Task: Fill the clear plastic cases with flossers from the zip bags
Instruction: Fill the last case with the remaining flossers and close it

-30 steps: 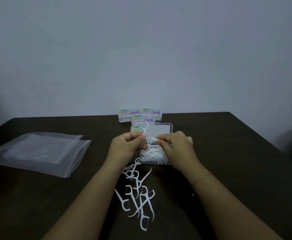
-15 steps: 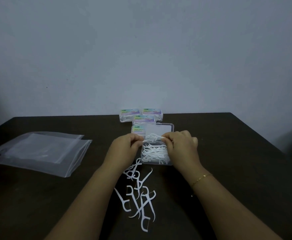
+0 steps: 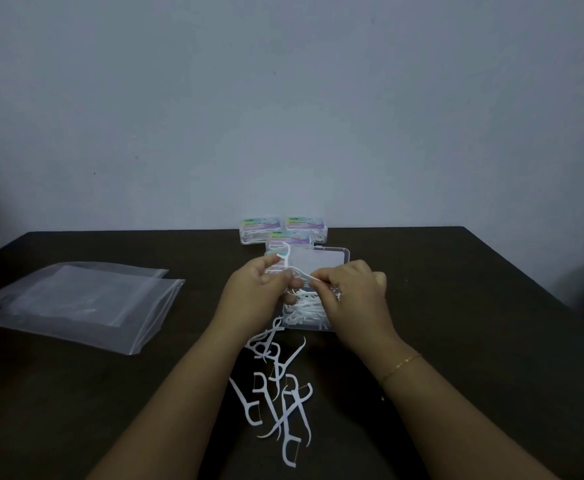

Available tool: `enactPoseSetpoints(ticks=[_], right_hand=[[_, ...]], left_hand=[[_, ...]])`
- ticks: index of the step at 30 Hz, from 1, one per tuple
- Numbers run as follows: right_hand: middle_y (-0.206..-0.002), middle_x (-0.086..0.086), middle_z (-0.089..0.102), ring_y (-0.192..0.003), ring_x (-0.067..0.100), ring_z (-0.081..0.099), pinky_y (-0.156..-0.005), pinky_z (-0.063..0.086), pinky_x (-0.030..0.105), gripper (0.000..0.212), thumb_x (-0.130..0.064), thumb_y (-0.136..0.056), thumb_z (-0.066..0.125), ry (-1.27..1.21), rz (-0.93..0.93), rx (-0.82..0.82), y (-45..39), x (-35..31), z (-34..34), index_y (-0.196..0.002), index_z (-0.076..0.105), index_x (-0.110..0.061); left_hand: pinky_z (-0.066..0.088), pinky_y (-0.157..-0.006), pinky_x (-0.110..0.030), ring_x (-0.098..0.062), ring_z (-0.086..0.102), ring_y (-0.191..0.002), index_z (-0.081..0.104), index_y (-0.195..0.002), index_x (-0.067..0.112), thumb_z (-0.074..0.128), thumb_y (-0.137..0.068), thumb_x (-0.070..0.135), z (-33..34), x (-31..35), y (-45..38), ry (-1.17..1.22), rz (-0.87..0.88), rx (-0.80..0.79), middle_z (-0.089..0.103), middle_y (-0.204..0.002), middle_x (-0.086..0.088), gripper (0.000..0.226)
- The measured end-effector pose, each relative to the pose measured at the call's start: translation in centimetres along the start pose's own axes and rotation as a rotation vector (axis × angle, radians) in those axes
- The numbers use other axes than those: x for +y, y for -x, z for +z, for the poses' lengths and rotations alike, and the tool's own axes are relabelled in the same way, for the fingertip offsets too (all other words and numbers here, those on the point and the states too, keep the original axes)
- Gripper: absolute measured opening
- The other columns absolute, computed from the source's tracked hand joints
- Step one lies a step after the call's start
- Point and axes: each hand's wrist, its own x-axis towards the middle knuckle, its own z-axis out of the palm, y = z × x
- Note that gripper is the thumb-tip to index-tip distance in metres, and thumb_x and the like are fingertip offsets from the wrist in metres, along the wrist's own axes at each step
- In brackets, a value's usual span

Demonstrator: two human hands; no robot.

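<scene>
Both grips pinching flossers over open case: left hand, right hand; count unclear. Risk: tangled hooks snag, scattering onto bench among loose flossers.

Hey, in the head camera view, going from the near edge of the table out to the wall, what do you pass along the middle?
Loose flossers → open clear case → both hands holding flossers → closed labelled cases.
</scene>
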Motion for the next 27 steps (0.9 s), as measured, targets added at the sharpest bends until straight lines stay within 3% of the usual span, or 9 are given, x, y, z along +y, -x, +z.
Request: enactPoseSetpoints(ticks=[4, 12, 17, 22, 27], right_hand=[[-0.099, -0.012, 0.064, -0.104, 0.010, 0.043, -0.072, 0.012, 0.027, 0.023, -0.031, -0.097, 0.048, 0.017, 0.015, -0.046, -0.3, 0.3, 0.0, -0.108, 0.068, -0.031], [-0.103, -0.013, 0.064, -0.107, 0.009, 0.039, -0.075, 0.012, 0.027, 0.025, -0.036, -0.097, 0.045, 0.094, -0.001, -0.094, -0.4, 0.5, -0.4, -0.112, 0.066, -0.033], [-0.104, -0.014, 0.065, -0.106, 0.008, 0.038, -0.074, 0.012, 0.028, 0.025, -0.038, -0.097, 0.045, 0.125, -0.015, -0.122, -0.3, 0.6, -0.4, -0.110, 0.066, -0.033], [-0.112, -0.016, 0.063, -0.112, 0.009, 0.036, -0.080, 0.018, 0.032, 0.029, -0.040, -0.098, 0.043, 0.203, 0.029, -0.198, -0.4, 1.1, -0.2, -0.117, 0.064, -0.034], [-0.127, -0.018, 0.056, -0.117, 0.011, 0.032, -0.081, 0.017, 0.033, 0.032, -0.037, -0.100, 0.040, 0.250, 0.003, -0.317, -0.6, 1.7, -0.3, -0.128, 0.056, -0.039]], left_hand=[[0.041, -0.048, -0.016, -0.006, 0.067, -0.067, 0.054, -0.128, 0.005, 0.056, -0.093, 0.010, -0.4, 0.7, 0.3, 0.158, -0.087, -0.103, 0.075, -0.090, -0.007, 0.035], [0.034, -0.054, -0.024, -0.019, 0.071, -0.074, 0.062, -0.111, 0.011, 0.046, -0.097, 0.019, -0.5, 0.4, 0.2, 0.228, -0.146, -0.130, 0.075, -0.092, -0.009, 0.023], [0.038, -0.056, -0.024, -0.020, 0.072, -0.078, 0.065, -0.105, 0.017, 0.052, -0.096, 0.023, -0.6, 0.2, 0.0, 0.236, -0.133, 0.015, 0.075, -0.094, -0.004, 0.016], [0.041, -0.056, -0.023, -0.014, 0.069, -0.074, 0.065, -0.092, 0.024, 0.055, -0.095, 0.026, -1.0, 0.0, -0.6, 0.267, 0.013, 0.217, 0.075, -0.091, 0.001, 0.011], [0.045, -0.060, -0.022, -0.006, 0.069, -0.077, 0.067, -0.094, 0.030, 0.060, -0.092, 0.021, -0.9, -0.4, -0.6, 0.150, 0.088, 0.224, 0.074, -0.087, 0.005, 0.011]])
